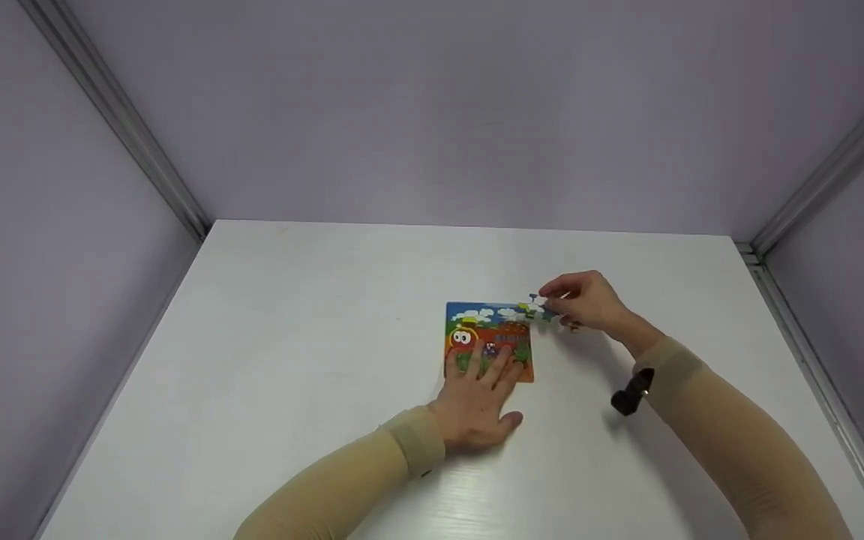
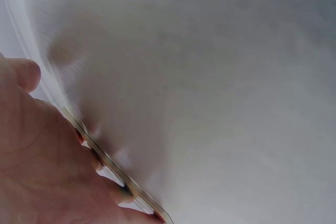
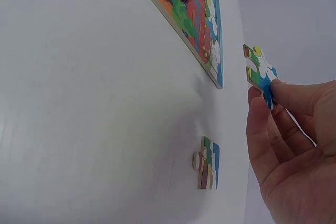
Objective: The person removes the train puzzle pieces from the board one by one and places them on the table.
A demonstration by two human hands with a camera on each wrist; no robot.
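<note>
Left hand (image 1: pixel 477 401) flat, pinning colourful cardboard train puzzle (image 1: pixel 489 339) mid-table. Right hand (image 1: pixel 588 301) pinching blue-green jigsaw piece (image 3: pixel 260 72) above far-right corner. Best lowered level, tabs aligned, then pressed.

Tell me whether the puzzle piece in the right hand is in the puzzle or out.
Out. The right hand pinches the puzzle piece in the air, apart from the puzzle board.

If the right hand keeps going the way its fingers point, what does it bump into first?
Probably the puzzle board. The right hand pinches a piece and points left toward the board's top right corner. The piece would likely touch first, though depth is hard to judge.
</note>
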